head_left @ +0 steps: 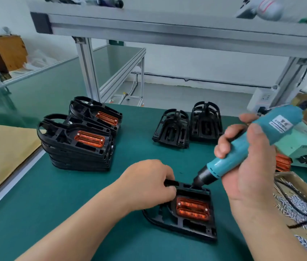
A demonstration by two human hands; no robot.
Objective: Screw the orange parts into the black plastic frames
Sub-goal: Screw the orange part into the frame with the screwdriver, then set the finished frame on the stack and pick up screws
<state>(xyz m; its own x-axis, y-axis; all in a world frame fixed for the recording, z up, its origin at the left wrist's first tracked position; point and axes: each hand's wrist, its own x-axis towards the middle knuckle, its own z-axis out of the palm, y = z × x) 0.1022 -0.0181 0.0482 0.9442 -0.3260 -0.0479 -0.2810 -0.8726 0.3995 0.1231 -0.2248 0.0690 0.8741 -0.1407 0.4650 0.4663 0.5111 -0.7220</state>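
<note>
A black plastic frame [184, 226] lies on the green mat in front of me, with an orange part [192, 208] seated in it and two screw heads showing. My left hand [149, 182] grips the frame's far left edge. My right hand [246, 161] holds a teal electric screwdriver [250, 147], tilted, its black tip touching the frame's far edge. Two stacks of frames with orange parts [77, 146] [96, 115] stand at the left. Two stacks of frames without orange parts [171, 129] [204, 122] stand behind.
A cardboard box of small screws [299, 210] with a black cable across it sits at the right. More orange parts [282, 162] lie beside a teal power unit [303, 147]. A cardboard sheet [2, 151] lies at the left. An aluminium shelf frame [167, 29] spans overhead.
</note>
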